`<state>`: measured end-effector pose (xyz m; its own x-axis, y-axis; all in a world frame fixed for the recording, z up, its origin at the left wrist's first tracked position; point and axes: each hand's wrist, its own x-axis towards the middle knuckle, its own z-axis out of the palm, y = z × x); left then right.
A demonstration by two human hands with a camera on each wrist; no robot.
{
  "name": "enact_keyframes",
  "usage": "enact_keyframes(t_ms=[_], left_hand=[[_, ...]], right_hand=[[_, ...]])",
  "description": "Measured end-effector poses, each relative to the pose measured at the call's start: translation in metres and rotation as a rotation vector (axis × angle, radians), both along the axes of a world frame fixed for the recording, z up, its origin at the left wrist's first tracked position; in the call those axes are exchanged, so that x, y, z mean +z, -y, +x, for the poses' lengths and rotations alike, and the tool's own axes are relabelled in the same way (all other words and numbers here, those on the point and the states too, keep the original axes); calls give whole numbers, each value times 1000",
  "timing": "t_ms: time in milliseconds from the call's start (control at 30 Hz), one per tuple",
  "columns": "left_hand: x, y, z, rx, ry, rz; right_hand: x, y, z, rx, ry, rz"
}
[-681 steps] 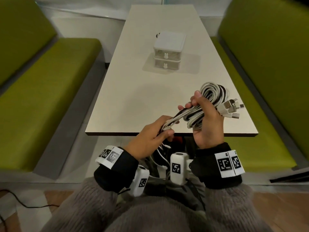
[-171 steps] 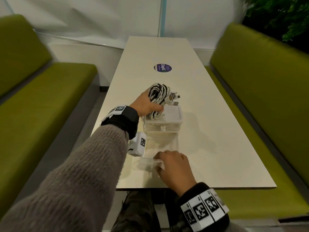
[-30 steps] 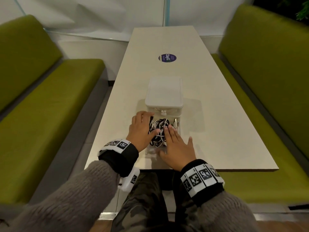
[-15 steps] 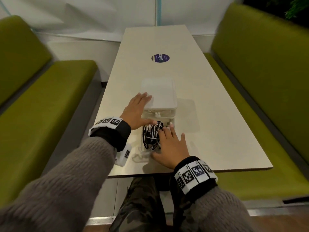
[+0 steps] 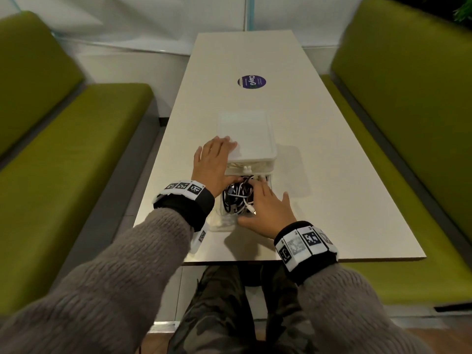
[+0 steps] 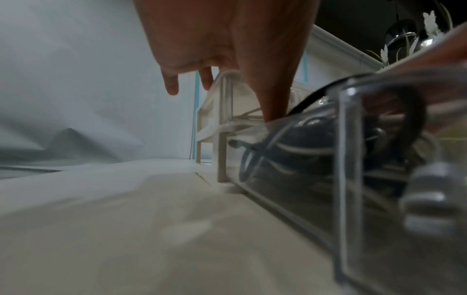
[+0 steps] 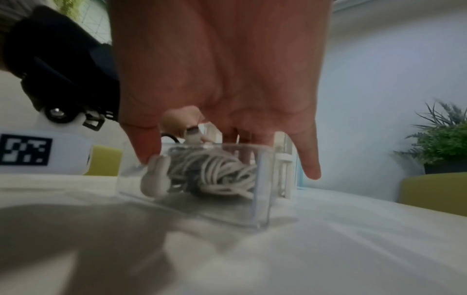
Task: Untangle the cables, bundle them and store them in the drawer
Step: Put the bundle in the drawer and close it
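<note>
The black-and-white cable bundle [image 5: 236,198] lies coiled in the clear lower drawer [image 5: 221,221], which is pulled out of the small white drawer unit [image 5: 247,134]. My left hand [image 5: 217,162] rests with straight fingers on the unit's near left top corner, its thumb [image 6: 272,95] down at the cables. Laid flat, my right hand [image 5: 265,205] presses on the bundle, with its fingers spread over the drawer's right side. Through the clear wall [image 7: 260,189] the right wrist view shows the cables [image 7: 215,171] and the drawer's white knob [image 7: 155,175].
The unit stands on a long cream table [image 5: 332,175] near its front edge. A round purple sticker [image 5: 251,81] lies further back. Green benches [image 5: 76,139] run along both sides. A potted plant [image 7: 442,143] is at the right.
My left hand has left the cables and moved up onto the unit's top corner. The right hand stays flat on the bundle in the drawer.
</note>
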<state>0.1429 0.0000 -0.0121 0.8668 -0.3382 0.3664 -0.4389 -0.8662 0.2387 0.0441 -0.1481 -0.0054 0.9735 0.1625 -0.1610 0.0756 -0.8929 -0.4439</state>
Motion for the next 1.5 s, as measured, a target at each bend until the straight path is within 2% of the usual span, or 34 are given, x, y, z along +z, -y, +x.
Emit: enact_keyframes(t_ms=[100,233,333,433,500,600,767,933,1000,1133,1267,1400,1500], left_hand=[[-1,1,0,16,4,-12],[-1,2,0,17,-28,-24],[2,-10,5,-105,-148,-67],[7,-32,11,-207,-271,8],[8,-37,11,-193,-284,25],[7,-29,6,-155,-265,-60],[7,-22,1,-97,-252,-103],[9,-16,0,-40,-279,-111],[9,-16,-1,-33,-281,-88],[10,-16,1,-79,-289,-94],[14,-19,7,-189,-316,-99],[12,-25,3,-293,-389,-211],[10,-23,-2,-317,-418,-279]], right_hand=[[-3,2,-5,-11,15,44],[-1,0,0,30,6,-161],[4,-3,7,52,-8,-258],[8,1,16,51,-31,-274],[8,6,23,49,-47,-260],[6,11,27,47,-66,-216],[3,11,24,6,-13,-229],[13,14,26,-127,-202,127],[11,12,24,-160,-145,144],[0,4,17,-306,87,204],[-2,6,15,-485,95,331],[-1,18,25,-393,-56,340],[0,23,28,-377,-93,351]])
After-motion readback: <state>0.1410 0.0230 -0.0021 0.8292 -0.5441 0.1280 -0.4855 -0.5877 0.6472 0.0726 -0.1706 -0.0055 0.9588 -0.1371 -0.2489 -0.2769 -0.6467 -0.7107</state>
